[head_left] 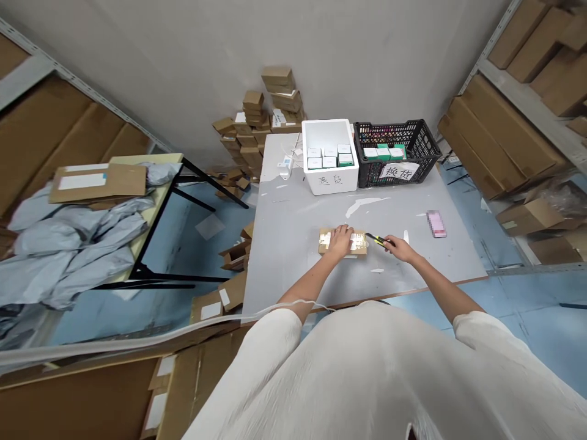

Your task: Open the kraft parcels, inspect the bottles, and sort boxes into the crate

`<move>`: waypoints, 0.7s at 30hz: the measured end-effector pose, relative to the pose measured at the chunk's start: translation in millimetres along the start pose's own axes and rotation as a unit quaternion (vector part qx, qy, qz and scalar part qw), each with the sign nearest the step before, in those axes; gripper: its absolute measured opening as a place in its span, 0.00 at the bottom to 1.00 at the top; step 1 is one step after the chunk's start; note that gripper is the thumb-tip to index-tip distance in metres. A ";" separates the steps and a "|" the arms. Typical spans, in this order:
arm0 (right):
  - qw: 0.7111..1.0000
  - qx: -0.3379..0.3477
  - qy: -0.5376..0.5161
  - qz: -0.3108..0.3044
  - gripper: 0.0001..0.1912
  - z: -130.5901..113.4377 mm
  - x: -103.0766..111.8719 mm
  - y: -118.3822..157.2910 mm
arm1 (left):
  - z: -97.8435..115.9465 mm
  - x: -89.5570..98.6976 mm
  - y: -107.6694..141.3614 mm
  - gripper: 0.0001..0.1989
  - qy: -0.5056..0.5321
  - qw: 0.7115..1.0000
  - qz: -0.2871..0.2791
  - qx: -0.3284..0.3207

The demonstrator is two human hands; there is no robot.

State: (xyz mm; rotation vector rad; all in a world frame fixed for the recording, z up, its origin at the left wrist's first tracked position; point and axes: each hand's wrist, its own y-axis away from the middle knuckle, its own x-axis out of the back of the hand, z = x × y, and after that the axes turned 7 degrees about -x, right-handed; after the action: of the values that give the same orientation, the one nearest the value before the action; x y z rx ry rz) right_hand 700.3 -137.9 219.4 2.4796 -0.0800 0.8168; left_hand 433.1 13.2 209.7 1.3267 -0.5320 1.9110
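A small cardboard box (324, 249) with a shiny taped top lies on the grey table (293, 226) near its front edge. My left hand (340, 240) lies on top of the box, its fingers spread over the tape. My right hand (400, 249) is closed round a black and yellow utility knife (376, 239). The knife's tip points left and is at the box's right end; whether it touches the cardboard is too small to tell.
Behind the box stand a white foam bin (331, 182) and a black crate (428, 143), both holding small boxes. A phone (436, 224) lies to the right. Cartons (250, 140) are piled behind the table; a cable (183, 337) runs across the lower left.
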 end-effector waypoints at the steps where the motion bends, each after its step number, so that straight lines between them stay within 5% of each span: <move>1: 0.999 0.027 0.030 0.004 0.20 -1.6 -2.9 2.7 | -0.6 0.2 -1.0 0.24 -0.007 1.000 -0.002 -0.009; 5: 0.976 0.128 0.172 0.024 0.20 -7.6 -14.8 10.0 | -4.9 0.5 -5.3 0.24 -0.021 0.999 -0.034 -0.030; 8: 0.962 0.133 0.234 0.044 0.22 -7.9 -19.7 10.3 | -8.0 -2.3 -7.2 0.24 -0.024 0.997 -0.057 -0.040; 14: 0.968 0.123 0.214 0.041 0.25 -0.9 -24.3 5.4 | -10.8 -22.2 -3.2 0.37 -0.054 0.996 -0.049 -0.055; 21: 0.976 0.106 0.168 0.090 0.25 -2.8 -43.6 7.0 | -16.2 -40.2 0.8 0.38 -0.043 0.997 -0.025 -0.052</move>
State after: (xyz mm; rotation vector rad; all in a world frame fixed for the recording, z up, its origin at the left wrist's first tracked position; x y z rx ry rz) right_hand 661.8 -147.0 199.8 2.5148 -0.1021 1.3748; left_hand 430.3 10.4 166.5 1.3477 -0.6265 1.7674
